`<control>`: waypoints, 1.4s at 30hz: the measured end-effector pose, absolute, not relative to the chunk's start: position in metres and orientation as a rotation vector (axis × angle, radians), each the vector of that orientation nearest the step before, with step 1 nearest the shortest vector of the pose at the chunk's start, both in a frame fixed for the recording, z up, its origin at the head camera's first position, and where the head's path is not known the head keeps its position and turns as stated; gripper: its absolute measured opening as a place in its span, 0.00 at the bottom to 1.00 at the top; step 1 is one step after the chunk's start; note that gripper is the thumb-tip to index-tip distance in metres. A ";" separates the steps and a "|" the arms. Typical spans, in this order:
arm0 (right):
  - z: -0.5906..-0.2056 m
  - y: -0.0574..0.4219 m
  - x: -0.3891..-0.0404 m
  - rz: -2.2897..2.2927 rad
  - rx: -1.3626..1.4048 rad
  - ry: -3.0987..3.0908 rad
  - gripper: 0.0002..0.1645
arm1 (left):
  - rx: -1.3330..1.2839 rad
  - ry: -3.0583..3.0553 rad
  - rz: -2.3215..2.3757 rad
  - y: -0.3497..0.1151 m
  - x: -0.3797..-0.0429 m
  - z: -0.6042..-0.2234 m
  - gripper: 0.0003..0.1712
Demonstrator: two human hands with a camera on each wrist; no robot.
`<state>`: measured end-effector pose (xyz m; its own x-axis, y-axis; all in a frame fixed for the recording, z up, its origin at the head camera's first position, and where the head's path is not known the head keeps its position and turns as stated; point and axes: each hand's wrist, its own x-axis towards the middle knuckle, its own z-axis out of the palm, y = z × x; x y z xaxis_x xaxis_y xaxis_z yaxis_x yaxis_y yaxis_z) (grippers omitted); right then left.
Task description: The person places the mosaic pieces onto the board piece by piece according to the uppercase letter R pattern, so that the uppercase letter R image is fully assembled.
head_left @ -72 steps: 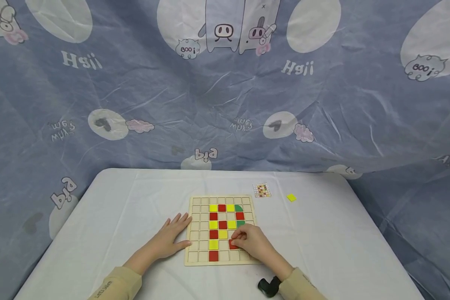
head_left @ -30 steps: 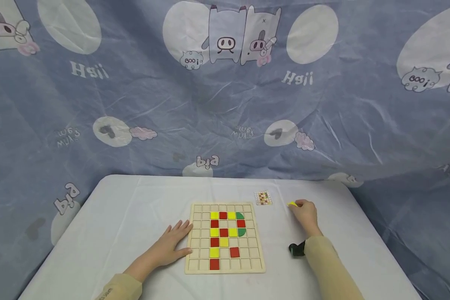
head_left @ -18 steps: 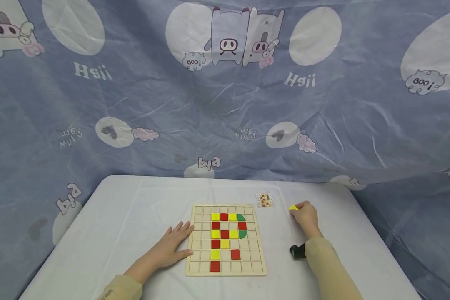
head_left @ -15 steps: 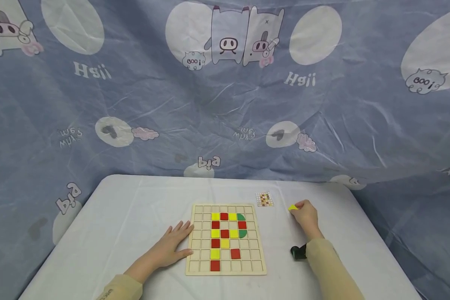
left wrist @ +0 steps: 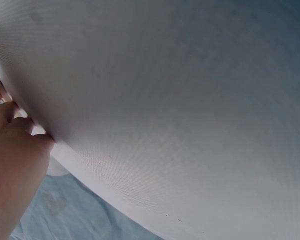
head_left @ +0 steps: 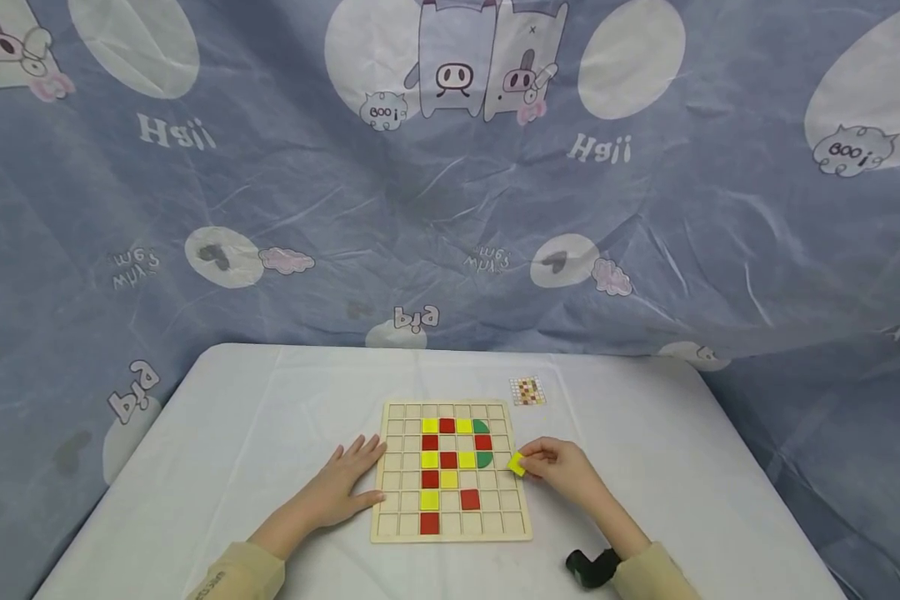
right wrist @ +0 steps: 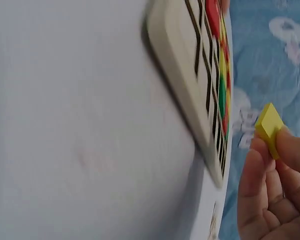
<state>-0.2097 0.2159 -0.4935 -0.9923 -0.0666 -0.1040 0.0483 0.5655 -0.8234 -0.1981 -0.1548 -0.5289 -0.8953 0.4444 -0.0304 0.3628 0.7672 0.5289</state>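
A wooden grid board (head_left: 412, 533) lies on the table with red, yellow and green tiles set in its squares. My right hand (head_left: 562, 473) pinches a yellow square tile (head_left: 517, 464) between thumb and fingers at the board's right edge. In the right wrist view the yellow tile (right wrist: 270, 125) is tilted and raised beside the board (right wrist: 170, 60). My left hand (head_left: 337, 483) lies flat with fingers spread, its fingertips touching the board's left edge. The left wrist view shows only the back of the left hand (left wrist: 15, 145) and a bit of the board's edge.
A small printed pattern card (head_left: 527, 391) lies behind the board's back right corner. A black wrist device (head_left: 592, 570) is at my right wrist. White cloth covers the table (head_left: 270, 400); a blue patterned curtain (head_left: 450, 192) hangs behind it.
My right hand left the red tile on the board, reached to the back right for the yellow tile, and has brought it left to the board's edge. My left hand stays put.
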 end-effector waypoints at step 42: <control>-0.497 0.158 -0.175 -1.003 -0.463 2.750 0.09 | 0.570 2.801 0.807 -0.154 -0.196 -0.533 0.46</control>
<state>-0.1754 0.1584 -0.4970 -0.9359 -0.3473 -0.0593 -0.2277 0.7245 -0.6506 -0.1960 -0.1537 -0.5327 -0.9122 0.4057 -0.0577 0.3127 0.7802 0.5417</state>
